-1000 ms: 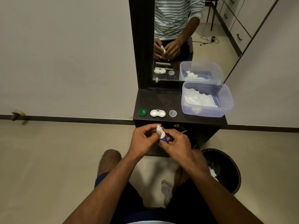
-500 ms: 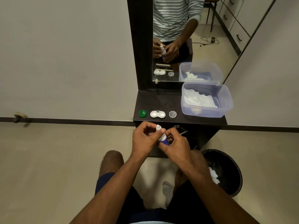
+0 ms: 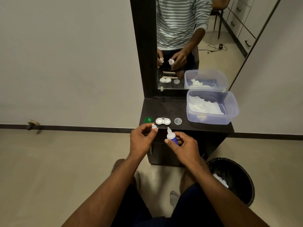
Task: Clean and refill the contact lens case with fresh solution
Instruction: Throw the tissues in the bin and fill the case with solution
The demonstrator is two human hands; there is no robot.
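A green cap (image 3: 148,119) lies at the front left corner of the dark counter (image 3: 165,107). Just beside it to the right, along the front edge, sits the white lens case (image 3: 163,121), its two wells open and facing up. To the right of the case, still near the front edge, lies a clear cap (image 3: 178,121), apart from the case.

Just in front of the counter's front edge, below the green cap and the case, the left hand (image 3: 141,141) is raised with its grip pinched on a small white bottle cap (image 3: 154,126), held between thumb and fingertips. The cap is off the bottle and well clear of it.

To its right, the right hand (image 3: 184,147) has its grip curled round a small solution bottle (image 3: 171,136) with a white top and a blue label. The bottle is tilted, its bare nozzle pointing up and toward the case, just short of the counter's front edge and not over the wells.

On the right side of the counter a clear plastic tub (image 3: 232,110) reaches from the back to near the front edge, with white tissue (image 3: 204,107) inside. On the floor, below the counter's right end, stands a black bin (image 3: 241,177).
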